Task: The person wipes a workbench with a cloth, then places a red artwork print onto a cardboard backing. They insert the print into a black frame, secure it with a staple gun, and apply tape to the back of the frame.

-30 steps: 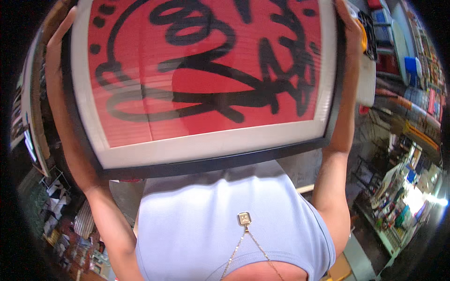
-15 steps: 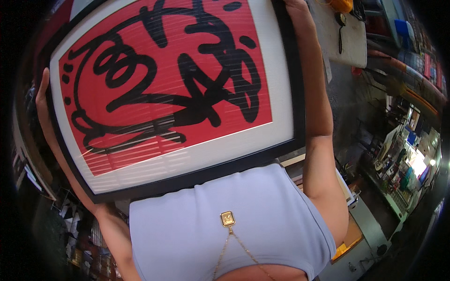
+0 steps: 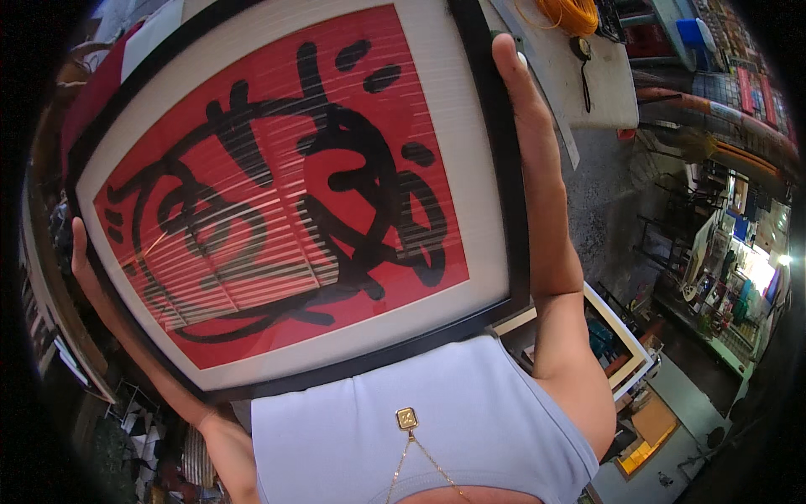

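A large framed picture [image 3: 290,235] fills the middle of the head view, close to my chest and slightly tilted. It has a black frame, a white mat and a red sheet with thick black brush strokes; striped light reflects off its glass. My left hand [image 3: 80,248] grips the left side of the frame, with only the thumb showing over the edge. On the right side, my right hand [image 3: 514,76] holds the frame, its thumb along the outer edge. The other fingers of both hands are hidden behind the picture.
To the upper right, a pale tabletop [image 3: 604,92] carries an orange coil of cord [image 3: 571,15] and a small black-and-yellow item with a strap [image 3: 582,50]. A metal ruler-like strip [image 3: 554,118] lies along its edge. Cluttered shelves [image 3: 747,252] stand far right.
The framed picture has come down in view and more of its top shows. Both hands moved with it, the right one also leftward. The striped reflection has shifted across the glass.
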`<state>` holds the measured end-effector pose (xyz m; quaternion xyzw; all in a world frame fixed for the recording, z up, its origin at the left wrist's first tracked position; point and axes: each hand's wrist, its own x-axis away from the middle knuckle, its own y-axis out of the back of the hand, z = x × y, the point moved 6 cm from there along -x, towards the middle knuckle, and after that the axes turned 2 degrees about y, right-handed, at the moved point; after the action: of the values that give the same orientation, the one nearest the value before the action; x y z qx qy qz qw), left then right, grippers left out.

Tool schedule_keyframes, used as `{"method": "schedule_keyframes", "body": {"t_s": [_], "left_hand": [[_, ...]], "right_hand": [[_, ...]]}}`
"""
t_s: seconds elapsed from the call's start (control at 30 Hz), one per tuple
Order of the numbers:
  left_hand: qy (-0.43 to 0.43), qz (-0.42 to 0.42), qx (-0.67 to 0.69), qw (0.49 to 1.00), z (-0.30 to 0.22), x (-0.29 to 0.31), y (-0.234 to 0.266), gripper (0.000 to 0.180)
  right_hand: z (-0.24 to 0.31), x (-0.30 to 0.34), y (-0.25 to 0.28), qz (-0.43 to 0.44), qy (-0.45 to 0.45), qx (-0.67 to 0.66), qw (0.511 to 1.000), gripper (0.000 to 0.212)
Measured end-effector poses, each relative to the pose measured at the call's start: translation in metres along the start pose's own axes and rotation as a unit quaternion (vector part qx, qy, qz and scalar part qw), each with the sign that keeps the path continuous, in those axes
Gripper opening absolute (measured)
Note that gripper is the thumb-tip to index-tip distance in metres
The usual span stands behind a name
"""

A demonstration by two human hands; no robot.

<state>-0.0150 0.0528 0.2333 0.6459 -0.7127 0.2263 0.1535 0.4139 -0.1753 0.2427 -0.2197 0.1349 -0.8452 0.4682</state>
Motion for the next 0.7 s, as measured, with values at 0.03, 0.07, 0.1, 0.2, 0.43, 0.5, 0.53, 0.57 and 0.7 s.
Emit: {"method": "schedule_keyframes", "body": {"t_s": [0.03,0.07,0.1,0.2,0.43,0.5,0.53,0.57,0.7], "left_hand": [[0.010,0.003,0.002,1.000,-0.001,-0.004,0.005,0.047],[0.012,0.016,0.008,1.000,0.000,-0.006,0.007,0.048],[0.015,0.028,0.013,0.999,0.000,-0.007,0.007,0.048],[-0.003,0.087,0.041,0.995,0.001,0.002,-0.008,0.049],[-0.030,0.215,0.111,0.970,-0.005,0.001,0.032,0.060],[-0.040,0.251,0.127,0.959,-0.011,0.011,0.019,0.063],[-0.062,0.238,0.132,0.960,-0.013,0.018,0.024,0.064],[-0.076,0.228,0.136,0.961,-0.018,0.020,0.024,0.064],[-0.156,0.149,0.147,0.965,-0.033,0.041,0.053,0.066]], "right_hand": [[0.002,0.002,0.002,-0.013,0.006,0.012,1.000,0.051],[0.004,0.005,0.003,-0.027,0.012,0.022,0.999,0.051],[0.006,0.006,0.006,-0.052,0.009,0.044,0.998,0.051],[0.004,0.004,0.004,-0.020,-0.043,-0.002,0.999,0.050],[0.029,0.012,-0.021,0.043,-0.037,-0.018,0.998,0.041],[0.046,0.018,-0.029,0.079,0.027,-0.036,0.996,0.036],[0.048,0.021,-0.035,0.095,0.022,-0.054,0.994,0.034],[0.059,0.026,-0.042,0.101,0.019,-0.068,0.992,0.033],[0.074,0.036,-0.058,0.168,0.029,-0.045,0.984,0.034]]}}
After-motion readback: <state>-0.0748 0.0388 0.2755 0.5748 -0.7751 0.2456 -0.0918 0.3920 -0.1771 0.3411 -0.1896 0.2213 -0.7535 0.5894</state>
